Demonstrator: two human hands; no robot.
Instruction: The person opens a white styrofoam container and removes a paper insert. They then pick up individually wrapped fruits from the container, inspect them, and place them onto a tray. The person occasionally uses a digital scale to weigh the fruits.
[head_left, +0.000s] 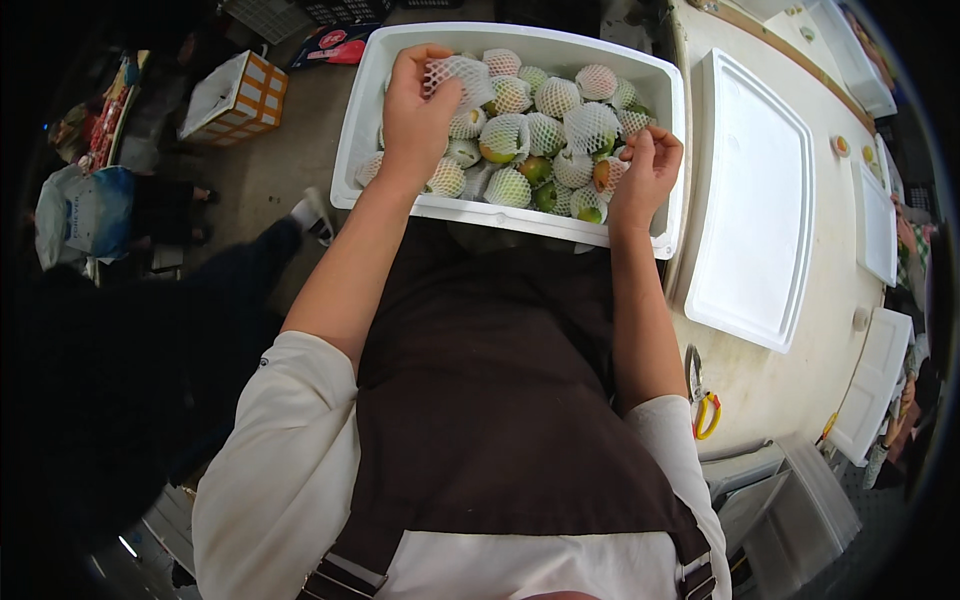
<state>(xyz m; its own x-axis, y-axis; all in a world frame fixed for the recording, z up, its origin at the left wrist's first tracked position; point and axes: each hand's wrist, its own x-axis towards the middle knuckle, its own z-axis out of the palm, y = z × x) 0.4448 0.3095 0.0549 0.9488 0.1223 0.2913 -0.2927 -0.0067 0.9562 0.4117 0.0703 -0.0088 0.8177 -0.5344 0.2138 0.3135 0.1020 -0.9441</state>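
Observation:
A white foam box (510, 219) in front of me holds many green, yellow and reddish fruits, perhaps mangoes, most of them in white foam net sleeves. Above the box's left part my left hand (421, 112) grips a foam net sleeve (469, 81) between thumb and fingers; whether a fruit is inside cannot be told. At the right part of the box is my right hand (649, 169), fingers curled, beside a reddish netted fruit (606, 174). What its fingertips touch cannot be told. Near the middle of the box lies a partly sleeved green fruit (592, 129).
A white foam lid (750, 202) lies on the pale table (806, 360) at right, with yellow-handled scissors (705, 414) at its near edge. More foam trays and people's hands show at far right. A person's shoe (315, 217) and an orange-and-white box (251, 97) are on the floor at left.

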